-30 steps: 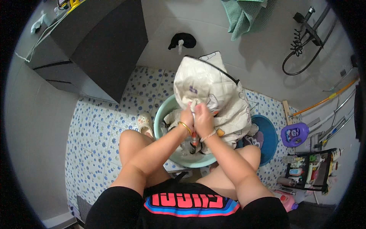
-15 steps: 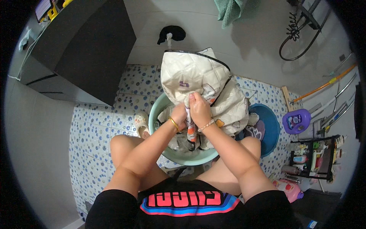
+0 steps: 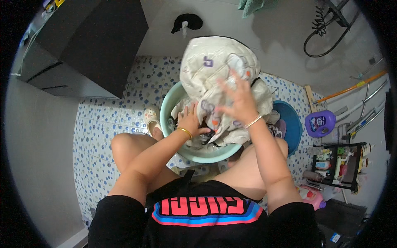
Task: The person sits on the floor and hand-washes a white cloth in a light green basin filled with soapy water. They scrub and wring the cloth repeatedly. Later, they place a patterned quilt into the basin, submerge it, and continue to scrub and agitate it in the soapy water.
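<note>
A white quilted cloth (image 3: 219, 58) with dark edging and small purple and orange prints bulges up from a pale green basin (image 3: 166, 103) between my knees. Over its right part my right hand (image 3: 238, 99) is raised, slightly blurred, fingers spread, holding nothing. My left hand (image 3: 189, 122) lies on the bunched wet fabric inside the basin's left half, fingers stretched and apart. Part of the cloth hangs over the basin's far and right sides. What lies deeper in the basin is hidden beneath the folds.
A blue tub (image 3: 292, 128) with a shoe (image 3: 281, 128) stands to the right. Beyond it are a purple bottle (image 3: 320, 123), a black rack (image 3: 341, 165) of bottles and a pink jug (image 3: 311, 197). A dark cabinet (image 3: 95, 45) stands left; a wall tap (image 3: 185, 25) is ahead.
Both hands have let go of the twisted cloth and opened. My right hand moved right, my left slightly left. The cloth has spread out and risen in view.
</note>
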Tool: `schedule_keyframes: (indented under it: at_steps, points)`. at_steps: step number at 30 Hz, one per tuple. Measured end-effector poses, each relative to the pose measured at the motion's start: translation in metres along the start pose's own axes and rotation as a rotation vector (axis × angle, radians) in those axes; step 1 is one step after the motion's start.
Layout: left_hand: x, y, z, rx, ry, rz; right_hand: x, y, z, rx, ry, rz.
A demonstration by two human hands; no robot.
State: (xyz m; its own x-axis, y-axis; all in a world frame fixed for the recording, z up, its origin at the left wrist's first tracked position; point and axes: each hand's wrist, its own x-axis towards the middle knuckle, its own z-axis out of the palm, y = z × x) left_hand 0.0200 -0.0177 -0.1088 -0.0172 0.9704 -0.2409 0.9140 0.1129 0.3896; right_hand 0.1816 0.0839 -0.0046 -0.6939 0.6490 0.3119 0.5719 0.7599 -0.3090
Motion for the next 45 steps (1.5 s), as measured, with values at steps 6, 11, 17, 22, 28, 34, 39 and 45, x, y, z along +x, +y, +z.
schedule_keyframes:
  at_steps: [6, 11, 17, 22, 28, 34, 39, 45]
  points:
    - [0.014, -0.019, 0.046, 0.451, -0.436, -0.132, -0.049, -0.015, 0.089, -0.271, -0.757, -0.137]
    - [0.042, -0.042, 0.089, 0.477, -0.689, 0.058, -0.06, -0.003, 0.119, -0.111, -0.961, 0.024]
    - [0.043, -0.072, 0.119, 0.288, -0.762, 0.019, -0.052, 0.022, 0.16, -0.012, -1.03, 0.084]
    - [0.04, -0.083, 0.13, 0.254, -0.768, -0.006, -0.048, 0.038, 0.183, -0.02, -0.964, 0.133]
    - [0.039, -0.089, 0.137, 0.257, -0.71, -0.064, -0.059, 0.049, 0.204, 0.028, -0.713, 0.138]
    - [0.055, -0.068, 0.119, 0.316, -0.605, -0.084, -0.072, 0.06, 0.239, 0.009, -0.331, 0.056]
    - [0.048, -0.043, 0.081, 0.333, -0.533, -0.057, -0.043, 0.045, 0.198, 0.151, -0.412, 0.166]
    - [0.01, -0.035, 0.03, 0.269, -0.159, -0.045, 0.022, 0.04, 0.056, 0.566, -0.258, 0.585]
